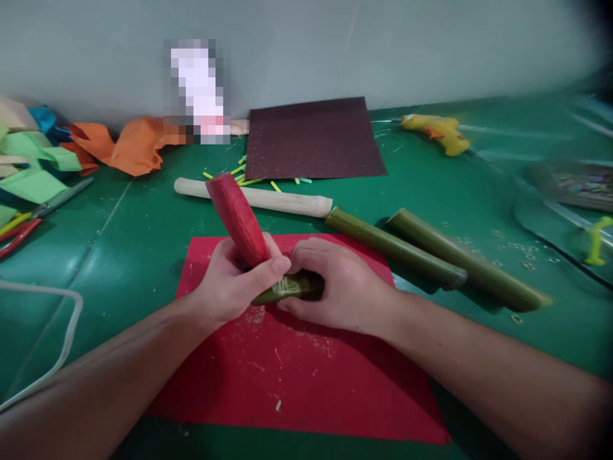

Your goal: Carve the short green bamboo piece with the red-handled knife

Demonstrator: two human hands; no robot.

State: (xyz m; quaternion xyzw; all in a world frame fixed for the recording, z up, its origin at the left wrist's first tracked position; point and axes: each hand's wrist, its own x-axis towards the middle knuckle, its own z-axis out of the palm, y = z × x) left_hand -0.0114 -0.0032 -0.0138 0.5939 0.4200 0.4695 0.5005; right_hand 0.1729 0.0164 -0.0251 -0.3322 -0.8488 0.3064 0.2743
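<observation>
My left hand (237, 275) is wrapped round a tool with a thick red handle (239, 220), which tilts up and to the left. Its working end is hidden by my fingers. A short green bamboo piece (301, 285) with pale scraped marks is gripped in my right hand (338, 278). The left thumb lies at the bamboo's top, close to the right fingertips. Both hands are over a red sheet (297, 377) strewn with fine shavings.
Behind the hands lie a pale stick (287, 201) and two green bamboo lengths (397, 246) (469, 262). A dark sheet (313, 140), a yellow glue gun (438, 133), orange paper (138, 147) and red-handled scissors (23, 233) lie farther out on the green table (119, 255).
</observation>
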